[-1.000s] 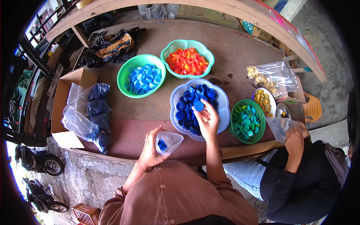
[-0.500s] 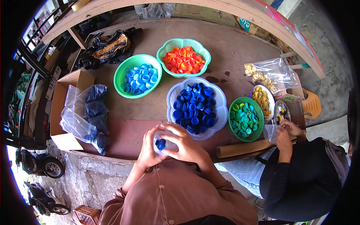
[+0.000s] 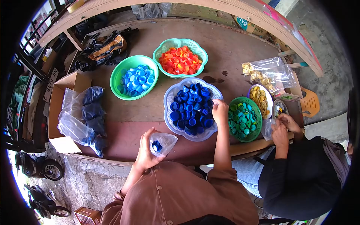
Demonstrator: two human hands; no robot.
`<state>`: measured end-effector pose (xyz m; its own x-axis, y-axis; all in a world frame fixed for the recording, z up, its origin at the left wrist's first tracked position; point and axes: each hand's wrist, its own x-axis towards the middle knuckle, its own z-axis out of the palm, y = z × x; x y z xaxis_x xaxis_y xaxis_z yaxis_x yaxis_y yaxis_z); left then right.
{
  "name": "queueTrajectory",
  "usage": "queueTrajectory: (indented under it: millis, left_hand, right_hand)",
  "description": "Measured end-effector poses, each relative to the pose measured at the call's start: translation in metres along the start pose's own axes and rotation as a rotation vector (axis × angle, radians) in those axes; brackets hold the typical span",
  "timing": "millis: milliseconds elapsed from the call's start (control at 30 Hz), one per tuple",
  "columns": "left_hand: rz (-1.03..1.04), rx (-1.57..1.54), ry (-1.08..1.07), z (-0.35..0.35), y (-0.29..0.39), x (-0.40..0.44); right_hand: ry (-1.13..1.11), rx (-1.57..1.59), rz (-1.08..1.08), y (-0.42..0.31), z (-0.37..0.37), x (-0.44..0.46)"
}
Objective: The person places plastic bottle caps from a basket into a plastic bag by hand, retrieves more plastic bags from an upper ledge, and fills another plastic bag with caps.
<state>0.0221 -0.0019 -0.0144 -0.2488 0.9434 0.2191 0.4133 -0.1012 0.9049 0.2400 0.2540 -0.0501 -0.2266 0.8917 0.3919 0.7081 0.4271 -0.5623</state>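
Blue caps [image 3: 190,109] sit beside the right hand [image 3: 221,110], whose grip I can't tell; the left hand [image 3: 145,154] pinches a clear bag [image 3: 168,141].

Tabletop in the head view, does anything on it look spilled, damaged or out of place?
Yes: dark blotches mark the brown tabletop beyond the lavender basket, like a stain or spill, though I can't tell which. Crumpled black plastic at the far left looks like stray wrapping.

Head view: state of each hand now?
Left hand: holding a clear bag with blue caps inside.
Right hand: fingers curled at the lavender basket; cannot tell whether holding anything.
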Motion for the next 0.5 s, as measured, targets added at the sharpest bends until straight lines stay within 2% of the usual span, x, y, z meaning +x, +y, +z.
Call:
queueTrajectory:
  millis: [133,167,300,367,500]
  left_hand:
    - [0.001,-0.007,-0.004,0.001,0.001,0.0]
    - [-0.008,0.007,-0.011,0.001,0.001,0.0]
    - [-0.03,0.018,-0.008,0.003,0.002,-0.001]
    - [-0.022,0.029,-0.013,0.002,0.003,0.0]
    - [-0.011,0.034,-0.013,0.001,0.004,0.001]
  right_hand:
    - [-0.095,-0.089,0.02,0.009,0.01,-0.006]
    - [-0.207,-0.015,0.155,0.009,0.01,-0.006]
    - [-0.209,0.052,0.059,0.012,0.026,-0.011]
    - [-0.117,-0.02,-0.045,0.009,0.031,-0.012]
    - [-0.117,0.065,0.003,0.007,0.029,-0.011]
